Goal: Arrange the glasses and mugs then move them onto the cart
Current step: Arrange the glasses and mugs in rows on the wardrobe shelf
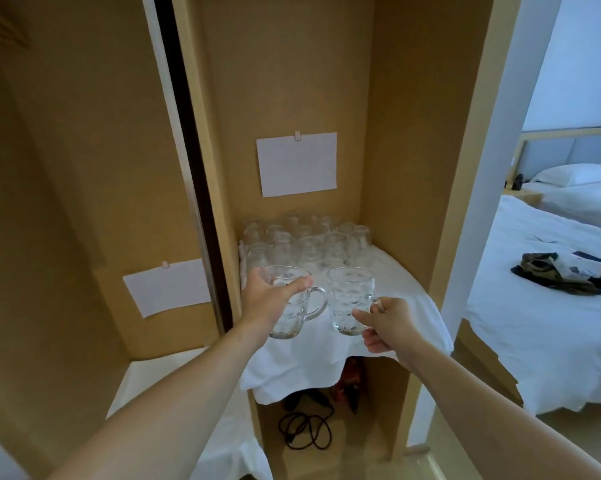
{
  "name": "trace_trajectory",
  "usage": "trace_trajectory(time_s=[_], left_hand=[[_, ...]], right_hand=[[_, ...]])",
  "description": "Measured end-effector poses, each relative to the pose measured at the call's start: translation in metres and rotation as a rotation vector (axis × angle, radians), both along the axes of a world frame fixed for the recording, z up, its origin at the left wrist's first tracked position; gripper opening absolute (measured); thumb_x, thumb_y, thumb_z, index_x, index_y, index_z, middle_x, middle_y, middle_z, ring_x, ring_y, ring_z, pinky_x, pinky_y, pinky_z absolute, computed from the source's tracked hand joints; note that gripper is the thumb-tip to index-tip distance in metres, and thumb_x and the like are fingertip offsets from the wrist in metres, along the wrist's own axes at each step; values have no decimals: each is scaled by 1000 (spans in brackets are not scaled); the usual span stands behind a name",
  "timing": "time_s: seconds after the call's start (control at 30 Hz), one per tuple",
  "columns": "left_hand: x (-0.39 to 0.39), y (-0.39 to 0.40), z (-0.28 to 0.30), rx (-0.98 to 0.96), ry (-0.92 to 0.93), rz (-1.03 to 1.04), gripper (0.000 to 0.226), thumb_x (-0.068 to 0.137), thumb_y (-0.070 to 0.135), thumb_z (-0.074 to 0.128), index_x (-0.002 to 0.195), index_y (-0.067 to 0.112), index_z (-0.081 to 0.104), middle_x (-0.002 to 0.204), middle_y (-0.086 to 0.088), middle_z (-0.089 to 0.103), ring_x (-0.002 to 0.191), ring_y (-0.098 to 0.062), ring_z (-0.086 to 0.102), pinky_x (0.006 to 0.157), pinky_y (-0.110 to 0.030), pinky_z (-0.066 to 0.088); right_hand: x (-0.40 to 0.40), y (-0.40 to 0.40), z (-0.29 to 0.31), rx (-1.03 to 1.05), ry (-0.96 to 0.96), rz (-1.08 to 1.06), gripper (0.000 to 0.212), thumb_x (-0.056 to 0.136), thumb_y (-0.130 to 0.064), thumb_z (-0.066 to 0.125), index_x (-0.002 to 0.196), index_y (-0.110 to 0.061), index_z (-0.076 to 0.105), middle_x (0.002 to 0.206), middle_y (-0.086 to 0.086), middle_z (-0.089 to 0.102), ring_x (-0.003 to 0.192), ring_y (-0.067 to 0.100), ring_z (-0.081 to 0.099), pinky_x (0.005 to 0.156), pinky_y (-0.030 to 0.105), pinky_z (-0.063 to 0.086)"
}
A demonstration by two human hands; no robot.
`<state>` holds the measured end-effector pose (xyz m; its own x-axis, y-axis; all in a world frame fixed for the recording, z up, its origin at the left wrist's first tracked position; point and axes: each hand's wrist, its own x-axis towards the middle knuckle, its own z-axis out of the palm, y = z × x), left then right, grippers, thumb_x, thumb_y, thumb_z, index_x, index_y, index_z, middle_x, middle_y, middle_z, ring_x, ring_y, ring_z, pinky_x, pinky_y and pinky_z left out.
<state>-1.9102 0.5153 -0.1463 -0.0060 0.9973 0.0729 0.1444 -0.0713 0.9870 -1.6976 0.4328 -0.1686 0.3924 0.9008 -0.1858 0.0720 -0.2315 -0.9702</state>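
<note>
Holding one dimpled mug each, both hands are full: left hand (267, 299) wraps the left mug (288, 306) body; right hand (385, 323) pinches the right mug (351, 299) handle. Upturned glasses (306, 240) crowd the shelf (396, 282) at twelve o'clock. Keep both mugs level and apart, avoiding a clink.

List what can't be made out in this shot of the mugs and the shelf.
Head view only:
- Cart: not in frame.
- Glasses at the back of the shelf: clear, overlapping and blurred, so no count.
- Left mug: the left hand covers part of its body.
- Right mug: the right hand hides its handle.
- Papers on the wall: any writing is too faint.
- Objects under the shelf: shadowed by the white cloth.
</note>
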Motion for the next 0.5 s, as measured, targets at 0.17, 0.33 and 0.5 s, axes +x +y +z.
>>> trace_trajectory(time_s=[0.17, 0.33, 0.5], left_hand=[[27, 59, -14, -8, -3, -3, 86, 45, 57, 98, 114, 25, 57, 116, 7, 60, 105, -10, 61, 89, -34, 54], [42, 110, -30, -41, -16, -20, 83, 51, 41, 100, 115, 27, 48, 123, 5, 58, 115, -14, 56, 88, -28, 47], [49, 158, -58, -61, 15, -14, 83, 44, 45, 101, 109, 23, 55, 119, 7, 59, 116, -17, 56, 93, -34, 51]], right_hand=[[25, 46, -7, -7, -48, -46, 48, 88, -18, 79, 66, -18, 35, 54, 8, 51, 45, 22, 49, 51, 32, 51], [37, 102, -24, -41, -64, -75, 45, 87, -21, 80, 69, -16, 38, 60, 13, 58, 46, 24, 56, 55, 35, 56], [43, 157, -47, -65, -22, -71, 45, 87, -19, 79, 69, -15, 39, 59, 12, 53, 48, 24, 53, 52, 34, 55]])
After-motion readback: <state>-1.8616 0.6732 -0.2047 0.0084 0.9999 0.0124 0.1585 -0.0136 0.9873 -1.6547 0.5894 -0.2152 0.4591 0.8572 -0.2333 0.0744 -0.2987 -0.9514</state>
